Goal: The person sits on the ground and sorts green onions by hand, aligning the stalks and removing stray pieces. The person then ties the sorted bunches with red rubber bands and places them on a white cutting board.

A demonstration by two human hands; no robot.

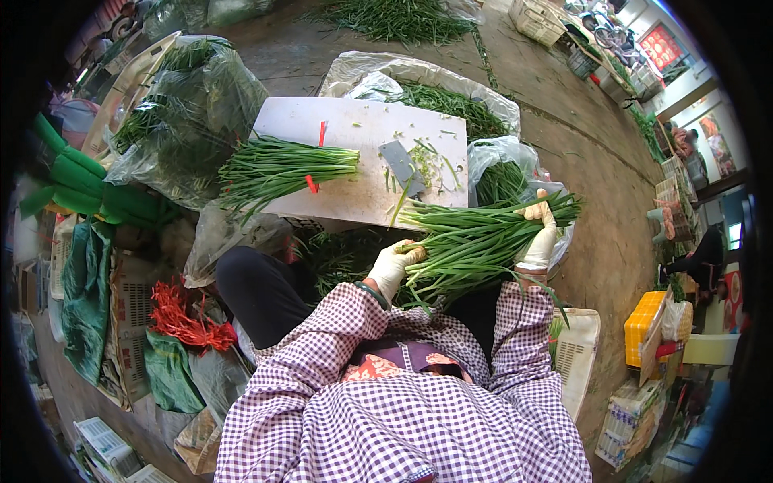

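A loose bundle of green Chinese chives point(477, 235) lies across both my hands, just past the near right corner of a white board point(290, 115). My gloved left hand point(395, 265) grips some of its stalks at the left. My gloved right hand point(537, 235) holds the bundle towards its right end, with the thumb side up. On the board rest a cleaver point(400, 166), cut pale stem ends point(427, 166) and another bunch of chives point(290, 169). A red tie strip point(312, 184) touches that bunch, and its leaves overhang the board's left edge.
Plastic-lined greens point(453, 102) stand behind the board, and a large bag of greens point(211, 90) is to its left. Red strips point(187, 320) lie in a heap at lower left. A pale crate point(577, 356) sits by my right side. Other people are in the far right background.
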